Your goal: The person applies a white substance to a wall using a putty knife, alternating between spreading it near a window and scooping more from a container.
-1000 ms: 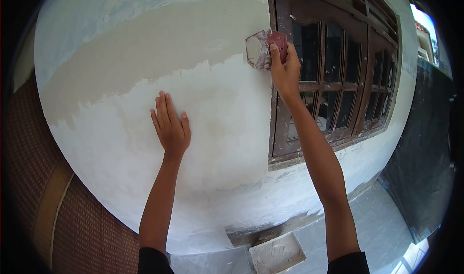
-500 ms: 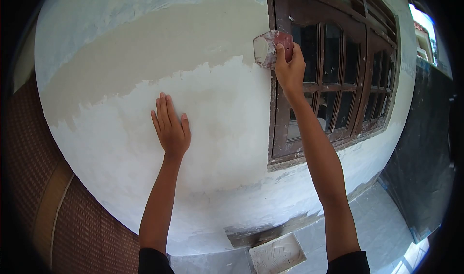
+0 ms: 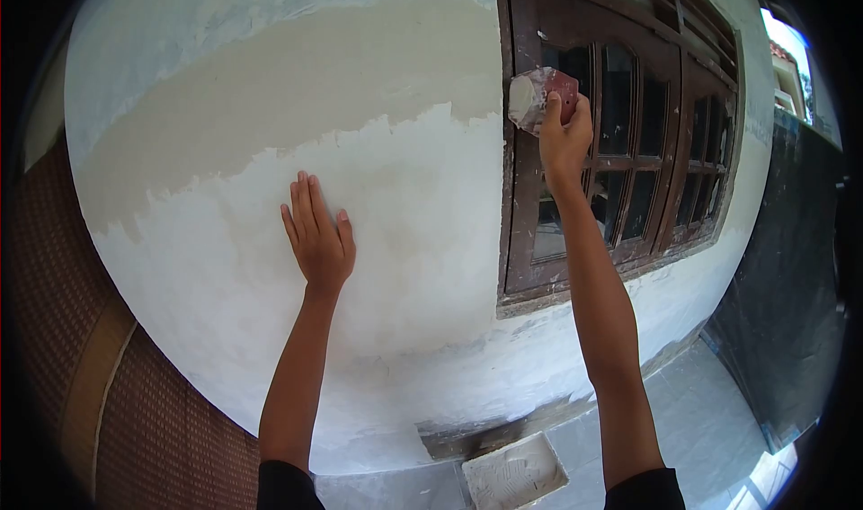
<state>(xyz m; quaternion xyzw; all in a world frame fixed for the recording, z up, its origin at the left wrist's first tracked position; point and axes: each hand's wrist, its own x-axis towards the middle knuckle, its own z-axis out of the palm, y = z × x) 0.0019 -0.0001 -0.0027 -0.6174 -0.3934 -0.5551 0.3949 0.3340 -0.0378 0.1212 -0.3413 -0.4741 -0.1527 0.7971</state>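
My right hand [image 3: 566, 140] grips a red scraper [image 3: 563, 93] with a pale paste lump on its blade, held in front of the brown window frame. Flat against the white wall [image 3: 413, 231], my left hand [image 3: 322, 240] has its fingers stretched out and holds nothing. A damp beige band of paste [image 3: 297, 79] crosses the wall above that hand, with a ragged lower edge.
The brown window [image 3: 629, 162] has several glass panes and paint specks. On the grey tiled floor [image 3: 683, 420] lies a tray [image 3: 514, 474] of white paste. A woven brown panel [image 3: 171, 420] stands left, a dark sheet [image 3: 782, 276] right.
My right hand and the scraper have moved right, from the wall's edge beside the window to in front of the window frame. My left hand has stayed in place.
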